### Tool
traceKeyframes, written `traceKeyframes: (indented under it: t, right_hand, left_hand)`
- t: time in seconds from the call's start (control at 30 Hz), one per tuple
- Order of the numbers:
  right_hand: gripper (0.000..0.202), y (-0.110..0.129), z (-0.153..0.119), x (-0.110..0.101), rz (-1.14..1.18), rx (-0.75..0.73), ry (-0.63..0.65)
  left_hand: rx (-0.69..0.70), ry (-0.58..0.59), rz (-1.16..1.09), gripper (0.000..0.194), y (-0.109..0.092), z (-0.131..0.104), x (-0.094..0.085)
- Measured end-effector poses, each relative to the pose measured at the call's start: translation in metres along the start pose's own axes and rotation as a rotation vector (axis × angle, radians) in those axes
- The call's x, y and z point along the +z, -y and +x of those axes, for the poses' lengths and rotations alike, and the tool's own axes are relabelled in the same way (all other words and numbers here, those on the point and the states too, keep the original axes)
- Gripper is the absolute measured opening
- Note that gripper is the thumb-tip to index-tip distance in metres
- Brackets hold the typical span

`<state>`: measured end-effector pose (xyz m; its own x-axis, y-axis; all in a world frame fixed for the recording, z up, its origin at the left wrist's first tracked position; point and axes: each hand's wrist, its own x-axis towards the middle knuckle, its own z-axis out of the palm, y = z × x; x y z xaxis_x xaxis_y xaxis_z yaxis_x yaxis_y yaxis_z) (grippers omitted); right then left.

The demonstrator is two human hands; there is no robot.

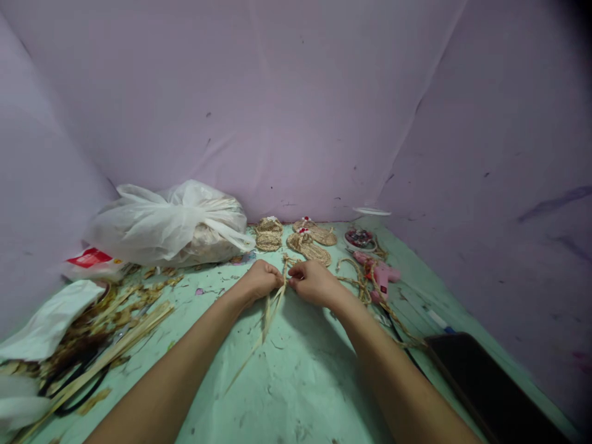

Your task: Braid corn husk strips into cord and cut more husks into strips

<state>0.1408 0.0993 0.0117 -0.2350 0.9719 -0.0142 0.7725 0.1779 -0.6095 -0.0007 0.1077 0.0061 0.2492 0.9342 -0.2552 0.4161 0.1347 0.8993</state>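
Note:
A thin braid of dry plant fibre [285,266] runs between my two hands at the middle of the green surface. Its loose straw-coloured strands [268,320] hang down toward me and spread apart. My left hand [261,280] pinches the braid from the left, fingers closed. From the right, my right hand [312,282] is closed on the strands at the same spot, thumb and fingertips together. Just beyond the hands lie small woven slippers, one pair [309,246] with red and white beads and another woven piece [269,234] beside it.
A tied white plastic bag [171,225] stands at the back left. Fibre scraps [134,302], long strips and black-handled scissors [78,388] lie left. On the right are a pink glue gun [382,276], braided cord [356,280], a bead container [361,239] and a dark phone [490,388]. Purple walls enclose the surface.

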Motion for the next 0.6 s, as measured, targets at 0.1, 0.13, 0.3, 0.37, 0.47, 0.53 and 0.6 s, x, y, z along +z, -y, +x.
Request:
traceKeyframes:
  t: [0.1, 0.13, 0.3, 0.37, 0.47, 0.53, 0.6]
  right_hand:
    - [0.014, -0.001, 0.003, 0.008, 0.092, 0.045, 0.011]
    - [0.014, -0.002, 0.005, 0.01, 0.134, 0.067, 0.02]
    - [0.014, -0.009, 0.007, 0.016, 0.388, 0.202, 0.045]
    - [0.013, -0.011, 0.006, 0.017, 0.471, 0.229, 0.044]
    - [0.012, -0.012, 0.005, 0.02, 0.548, 0.244, 0.022]
    - [0.012, -0.012, 0.006, 0.024, 0.532, 0.237, -0.008]
    - [0.013, -0.013, 0.007, 0.028, 0.485, 0.215, -0.022]
  left_hand:
    - [0.009, -0.002, 0.009, 0.012, -0.001, 0.0, 0.0]
    - [0.006, -0.005, 0.015, 0.01, -0.001, 0.0, 0.0]
    - [0.06, 0.006, 0.053, 0.01, 0.005, 0.006, -0.002]
    - [0.114, 0.03, 0.083, 0.013, 0.009, 0.008, -0.003]
    - [0.178, 0.055, 0.147, 0.016, 0.012, 0.01, -0.005]
    - [0.188, 0.051, 0.191, 0.017, 0.012, 0.01, -0.006]
    - [0.177, 0.037, 0.235, 0.017, 0.01, 0.008, -0.006]
